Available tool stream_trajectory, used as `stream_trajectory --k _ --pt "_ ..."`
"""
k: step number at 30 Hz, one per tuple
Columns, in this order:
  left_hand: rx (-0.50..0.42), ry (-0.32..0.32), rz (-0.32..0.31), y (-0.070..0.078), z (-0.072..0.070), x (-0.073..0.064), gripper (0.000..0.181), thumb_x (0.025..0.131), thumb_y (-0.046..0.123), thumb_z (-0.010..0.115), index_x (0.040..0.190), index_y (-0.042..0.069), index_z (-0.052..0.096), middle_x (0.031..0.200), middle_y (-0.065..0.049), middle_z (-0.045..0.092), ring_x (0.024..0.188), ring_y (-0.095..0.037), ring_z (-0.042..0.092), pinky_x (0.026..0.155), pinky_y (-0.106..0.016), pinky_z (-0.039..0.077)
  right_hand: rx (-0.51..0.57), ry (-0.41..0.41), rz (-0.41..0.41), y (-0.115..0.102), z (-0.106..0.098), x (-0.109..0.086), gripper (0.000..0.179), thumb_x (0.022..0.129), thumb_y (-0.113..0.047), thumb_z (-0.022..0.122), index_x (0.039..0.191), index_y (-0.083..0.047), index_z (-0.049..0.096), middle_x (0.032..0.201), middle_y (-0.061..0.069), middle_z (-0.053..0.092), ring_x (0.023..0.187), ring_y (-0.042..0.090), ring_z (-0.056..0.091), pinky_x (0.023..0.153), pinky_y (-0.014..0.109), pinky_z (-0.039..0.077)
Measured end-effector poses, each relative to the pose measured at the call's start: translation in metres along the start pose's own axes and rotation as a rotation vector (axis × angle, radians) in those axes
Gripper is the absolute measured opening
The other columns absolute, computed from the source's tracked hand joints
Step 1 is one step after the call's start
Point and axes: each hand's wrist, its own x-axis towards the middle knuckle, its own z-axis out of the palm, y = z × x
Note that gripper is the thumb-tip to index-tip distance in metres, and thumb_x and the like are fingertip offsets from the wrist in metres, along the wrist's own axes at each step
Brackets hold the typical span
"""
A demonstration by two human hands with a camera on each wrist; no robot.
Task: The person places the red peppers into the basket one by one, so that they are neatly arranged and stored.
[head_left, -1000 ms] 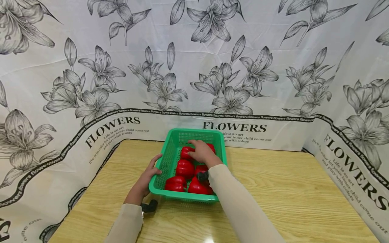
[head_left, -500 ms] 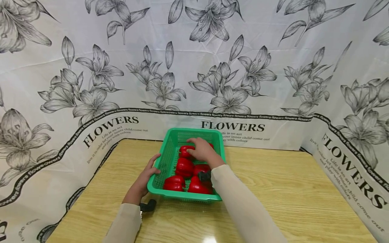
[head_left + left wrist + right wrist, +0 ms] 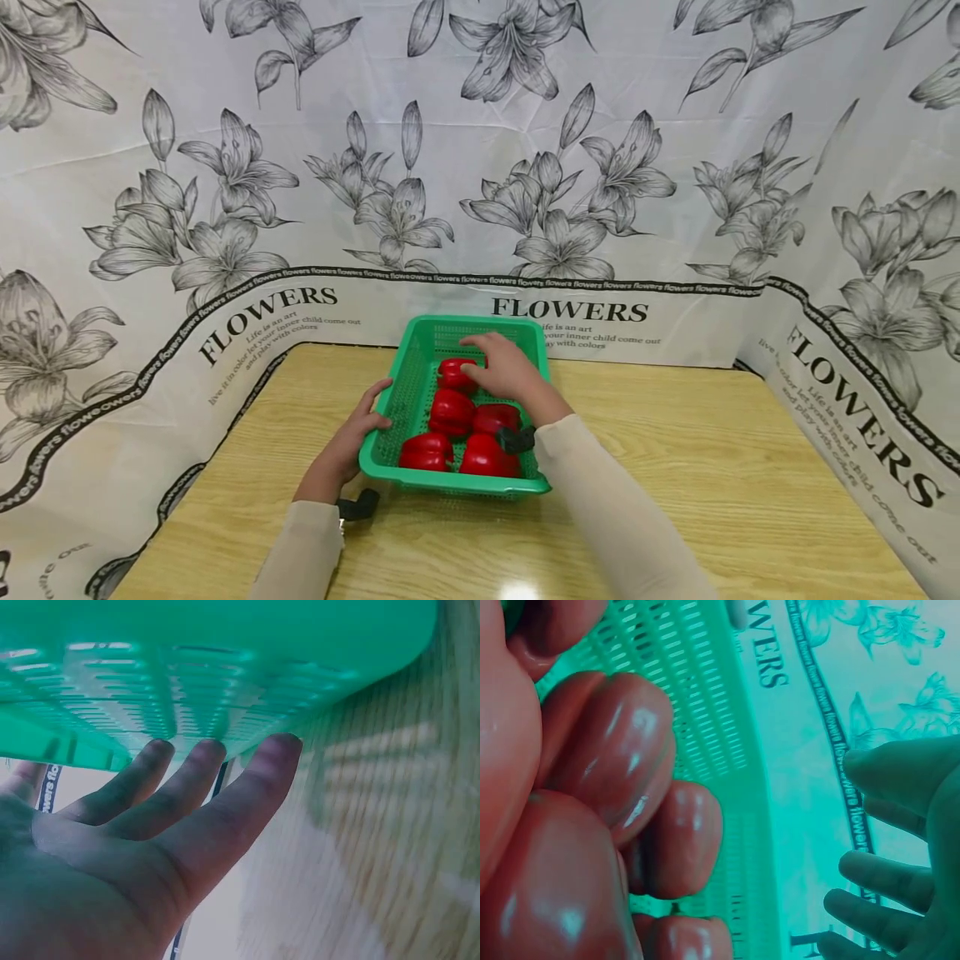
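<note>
A green mesh basket stands on the table with several red bell peppers in it. My left hand is at the basket's left side. In the left wrist view its fingers are straight and spread, fingertips right at the slotted wall. Over the basket's far right part hovers my right hand, thumb and fingers apart. The right wrist view shows these fingers extended with nothing between them, to the right of the glossy peppers. One pepper behind the right hand is mostly hidden.
The wooden table extends to both sides of the basket. A white cloth with flower prints and lettering hangs behind it and along both sides. A black wrist-camera mount on the right arm overlaps the near peppers.
My right hand has risen slightly and shifted right relative to the peppers, uncovering more of the far one. My left hand stays at the basket's side. The whole head view has drifted a little.
</note>
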Motion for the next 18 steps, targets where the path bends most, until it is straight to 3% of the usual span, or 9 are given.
stream_trajectory --k 5,10,15,18 --pt "0.037 -0.007 -0.027 0.001 -0.005 0.001 0.073 0.090 0.015 0.048 0.153 0.037 0.017 0.153 -0.020 0.022 0.126 -0.039 0.044 0.087 -0.040 0.049 -0.003 0.058 -0.014 0.003 -0.007 -0.011 0.046 0.095 -0.032 0.058 0.139 -0.020 0.053 0.144 0.011 0.045 0.129 0.033 0.048 0.104 0.050 0.040" --pt "0.154 0.021 -0.033 0.004 -0.012 -0.002 0.069 0.092 0.019 0.051 0.151 0.039 0.021 0.150 -0.021 0.032 0.122 -0.037 0.050 0.087 -0.042 0.050 0.000 0.096 -0.019 0.009 -0.017 -0.023 0.046 0.095 -0.033 0.058 0.139 -0.022 0.052 0.145 0.009 0.043 0.128 0.034 0.048 0.103 0.053 0.040" --pt "0.331 0.029 -0.021 0.014 -0.018 -0.006 0.065 0.095 0.024 0.051 0.152 0.038 0.023 0.157 -0.017 0.023 0.139 -0.041 0.032 0.102 -0.054 0.039 -0.026 0.150 -0.043 0.015 -0.030 -0.034 0.048 0.095 -0.034 0.058 0.140 -0.019 0.051 0.147 0.013 0.040 0.127 0.038 0.048 0.101 0.056 0.040" --pt "0.425 0.020 -0.008 0.025 -0.020 -0.009 0.063 0.097 0.027 0.050 0.153 0.034 0.021 0.157 -0.020 0.023 0.139 -0.043 0.032 0.102 -0.056 0.038 -0.058 0.179 -0.042 0.021 -0.036 -0.041 0.052 0.094 -0.036 0.059 0.142 -0.018 0.049 0.150 0.015 0.037 0.133 0.040 0.042 0.103 0.058 0.038"
